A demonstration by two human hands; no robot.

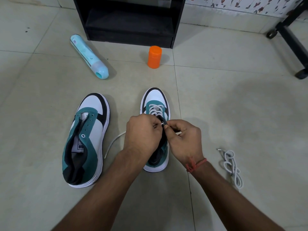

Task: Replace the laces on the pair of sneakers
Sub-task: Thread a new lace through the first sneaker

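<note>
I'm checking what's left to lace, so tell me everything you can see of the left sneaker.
The left sneaker is teal, white and black with a white sole, the upper looking like suede and smooth leather. It has no lace; its eyelets are empty and the tongue is loose. It stands upright on the floor, toe pointing away, untouched by either hand.

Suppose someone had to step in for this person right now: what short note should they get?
Left hand and right hand: both pinching the white lace at an upper eyelet of the right sneaker.
Done: that sneaker's lower eyelets are crisscrossed; one lace end trails on the floor.
Left: finish its upper eyelets, then lace the left sneaker, which has none.
A loose white lace lies bunched on the floor to the right.
</note>
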